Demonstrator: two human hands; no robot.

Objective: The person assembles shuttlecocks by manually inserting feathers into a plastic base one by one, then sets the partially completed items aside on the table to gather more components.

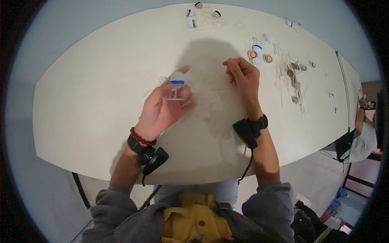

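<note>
A soft mustard-yellow shirt [194,222] with a round button lies nearest, framed by a grey fabric jacket [271,206]; beyond the sleeves, a black plastic wrist device [156,160] sits by a dark red beaded bracelet [142,139], and a second black wrist device [246,133] is strapped to the other wrist. The left hand [172,97] holds a smooth white domed piece [177,79], blue-banded, on a slim pale stem, above the pale table [81,101]; its fingers curl loosely about the piece, their exact contacts blurred; the right hand [229,72] has its fingers bent inward, and whether they pinch anything cannot be told. Past it, to the right, lies a tangle of stringy off-white strips [293,79]; near the strips are round tan-faced pieces [268,58]; toward the far edge lie rounded dark-banded pieces [191,23].

Counted: one piece in the left hand; two wrist devices; one bracelet; four tan-faced pieces; four dark-banded pieces.
</note>
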